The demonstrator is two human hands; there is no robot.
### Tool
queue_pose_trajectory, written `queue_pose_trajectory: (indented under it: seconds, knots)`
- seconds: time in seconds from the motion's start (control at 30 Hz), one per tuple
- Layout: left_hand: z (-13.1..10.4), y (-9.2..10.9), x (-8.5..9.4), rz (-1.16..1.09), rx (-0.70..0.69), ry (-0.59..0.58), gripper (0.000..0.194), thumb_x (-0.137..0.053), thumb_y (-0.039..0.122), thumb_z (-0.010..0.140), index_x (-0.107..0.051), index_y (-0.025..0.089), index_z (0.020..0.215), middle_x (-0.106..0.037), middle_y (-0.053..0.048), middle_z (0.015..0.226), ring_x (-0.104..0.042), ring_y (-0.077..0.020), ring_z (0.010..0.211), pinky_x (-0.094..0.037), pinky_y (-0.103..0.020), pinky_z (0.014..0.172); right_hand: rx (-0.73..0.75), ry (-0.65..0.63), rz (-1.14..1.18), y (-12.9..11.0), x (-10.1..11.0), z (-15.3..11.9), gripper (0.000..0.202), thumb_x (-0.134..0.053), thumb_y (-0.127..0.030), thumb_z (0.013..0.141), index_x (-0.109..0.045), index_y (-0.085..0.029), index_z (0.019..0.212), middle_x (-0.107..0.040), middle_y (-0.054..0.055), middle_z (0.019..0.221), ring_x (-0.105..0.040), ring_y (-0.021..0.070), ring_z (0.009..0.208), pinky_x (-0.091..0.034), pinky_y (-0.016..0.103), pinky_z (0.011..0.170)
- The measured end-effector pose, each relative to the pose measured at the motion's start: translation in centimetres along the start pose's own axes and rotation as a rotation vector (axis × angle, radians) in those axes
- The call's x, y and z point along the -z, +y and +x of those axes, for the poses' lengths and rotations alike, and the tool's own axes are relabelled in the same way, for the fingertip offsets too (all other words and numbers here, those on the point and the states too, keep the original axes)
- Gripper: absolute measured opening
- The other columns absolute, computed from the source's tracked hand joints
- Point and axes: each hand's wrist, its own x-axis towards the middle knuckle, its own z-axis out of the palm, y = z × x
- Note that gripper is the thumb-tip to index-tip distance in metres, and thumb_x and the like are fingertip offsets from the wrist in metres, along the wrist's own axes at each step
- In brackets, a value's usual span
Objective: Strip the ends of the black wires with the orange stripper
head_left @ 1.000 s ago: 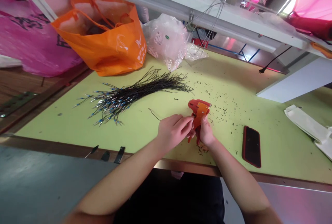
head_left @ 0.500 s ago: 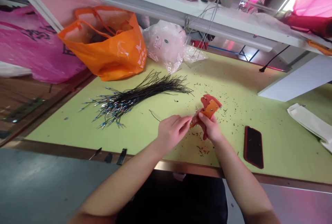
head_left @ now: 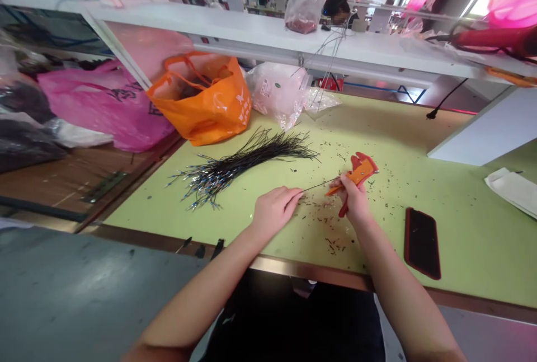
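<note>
My left hand is closed on a thin black wire, which stretches across to my right hand. In my right hand is a red and orange wire stripper, my fingers wrapped round its handles and its head pointing up and away. The wire's far end runs in by the fingers of my right hand, and I cannot see where it ends. Left of my hands lies a bundle of black wires, with blue and silvery tips at its near end. Short dark scraps are scattered beneath the tool.
A phone in a red case lies to the right. Behind the bundle stand an orange bag and a clear plastic bag. A pink bag sits further left. A white shelf spans the back; a plug hangs at right.
My hands have drawn apart, and a length of wire now shows between them. The stripper has moved away from my left hand. The camera view has shifted up and to the left.
</note>
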Motion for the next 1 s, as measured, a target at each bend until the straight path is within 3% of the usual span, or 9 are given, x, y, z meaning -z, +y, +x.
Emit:
queue_pose_trajectory:
  seconds: [0.13, 0.27, 0.4, 0.47, 0.57, 0.7, 0.83, 1.0]
  knots:
    - [-1.8, -2.1, 2.0, 0.042, 0.022, -0.113, 0.032, -0.054, 0.034, 0.111, -0.083, 0.023, 0.102, -0.080, -0.002, 0.079, -0.074, -0.0153, 0.070, -0.053, -0.026, 0.064, -0.017, 0.089, 0.046, 0.2, 0.8, 1.4, 0.040, -0.093, -0.050, 0.072, -0.063, -0.024, 0.082, -0.065, 0.000, 0.073, -0.068, 0.0204, 0.074, -0.061, 0.035, 0.068]
    - [-2.4, -5.3, 4.0, 0.094, 0.103, -0.166, 0.033, -0.054, 0.037, 0.109, -0.083, 0.024, 0.101, -0.082, -0.004, 0.086, -0.075, -0.0175, 0.073, -0.054, -0.027, 0.067, -0.063, 0.041, -0.018, 0.6, 0.8, 1.4, 0.036, -0.087, -0.051, 0.078, -0.063, -0.025, 0.079, -0.067, 0.003, 0.077, -0.070, 0.0221, 0.075, -0.063, 0.038, 0.071]
    - [-0.3, -9.5, 5.6, 0.197, 0.315, -0.155, 0.036, -0.050, 0.039, 0.108, -0.083, 0.024, 0.108, -0.084, -0.007, 0.105, -0.078, -0.0235, 0.090, -0.058, -0.031, 0.080, -0.061, 0.026, -0.004, 0.6, 0.6, 1.1, 0.034, -0.086, -0.050, 0.081, -0.062, -0.025, 0.080, -0.067, 0.003, 0.077, -0.070, 0.0227, 0.075, -0.063, 0.039, 0.071]
    - [1.5, -11.5, 5.9, 0.271, 0.427, -0.209, 0.038, -0.049, 0.040, 0.107, -0.082, 0.023, 0.114, -0.083, -0.008, 0.115, -0.077, -0.0265, 0.102, -0.058, -0.033, 0.090, -0.056, 0.021, 0.011, 0.6, 0.7, 1.2, 0.034, -0.086, -0.050, 0.080, -0.061, -0.025, 0.079, -0.066, 0.002, 0.076, -0.069, 0.0223, 0.074, -0.063, 0.039, 0.071]
    - [3.8, -14.0, 5.5, 0.395, 0.536, -0.352, 0.042, -0.047, 0.040, 0.108, -0.080, 0.021, 0.123, -0.080, -0.011, 0.125, -0.075, -0.0305, 0.110, -0.056, -0.035, 0.094, -0.045, 0.012, 0.011, 0.8, 0.8, 1.4, 0.035, -0.084, -0.051, 0.080, -0.060, -0.025, 0.079, -0.065, 0.001, 0.074, -0.069, 0.0217, 0.073, -0.061, 0.037, 0.069]
    - [5.3, -16.0, 4.1, 0.512, 0.599, -0.544, 0.040, -0.047, 0.035, 0.106, -0.082, 0.019, 0.118, -0.077, -0.014, 0.124, -0.072, -0.0337, 0.113, -0.056, -0.038, 0.096, -0.026, 0.023, -0.059, 1.0, 1.0, 1.4, 0.039, -0.080, -0.057, 0.081, -0.058, -0.025, 0.079, -0.068, 0.003, 0.074, -0.070, 0.0229, 0.072, -0.058, 0.036, 0.062]
    - [4.8, -16.6, 2.9, 0.536, 0.573, -0.534, 0.040, -0.051, 0.031, 0.103, -0.078, 0.016, 0.128, -0.073, -0.018, 0.132, -0.067, -0.0355, 0.123, -0.052, -0.042, 0.108, -0.020, 0.027, -0.087, 0.8, 0.8, 1.2, 0.038, -0.077, -0.057, 0.083, -0.058, -0.025, 0.079, -0.068, 0.004, 0.076, -0.070, 0.0234, 0.074, -0.057, 0.035, 0.062]
    - [3.8, -16.5, 1.5, 0.466, 0.541, -0.493, 0.045, -0.048, 0.039, 0.106, -0.074, 0.016, 0.135, -0.072, -0.017, 0.137, -0.066, -0.0349, 0.124, -0.050, -0.044, 0.113, -0.037, 0.008, -0.088, 0.5, 0.1, 0.4, 0.033, -0.076, -0.054, 0.083, -0.059, -0.025, 0.077, -0.067, 0.004, 0.076, -0.069, 0.0239, 0.077, -0.058, 0.036, 0.067]
